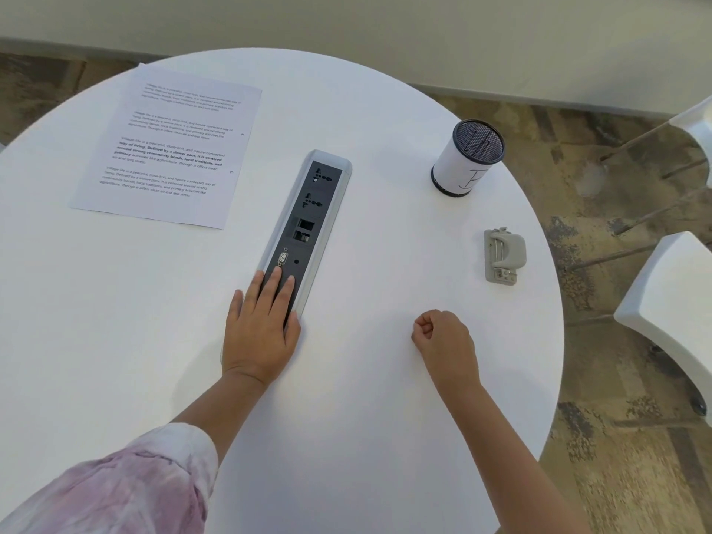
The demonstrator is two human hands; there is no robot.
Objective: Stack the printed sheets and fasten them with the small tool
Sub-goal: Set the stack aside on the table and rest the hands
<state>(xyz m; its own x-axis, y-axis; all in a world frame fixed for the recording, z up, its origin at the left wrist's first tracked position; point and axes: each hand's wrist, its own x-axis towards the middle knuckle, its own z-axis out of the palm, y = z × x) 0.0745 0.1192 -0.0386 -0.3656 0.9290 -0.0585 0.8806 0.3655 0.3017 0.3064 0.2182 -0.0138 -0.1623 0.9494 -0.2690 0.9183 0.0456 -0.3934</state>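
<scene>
The printed sheets [169,148] lie flat at the far left of the round white table [385,398], stacked with edges nearly aligned; two small marks show near their right edge. A small grey stapler-like tool [504,255] rests near the table's right edge. My left hand [262,325] lies flat, fingers spread, on the near end of the socket strip. My right hand [443,341] rests on the table as a closed fist, holding nothing visible, well short of the tool.
A grey and black socket strip [308,225] is set into the table's middle. A white cylindrical mesh pen holder [464,158] stands at the far right. White chairs [670,310] stand to the right on the patterned floor.
</scene>
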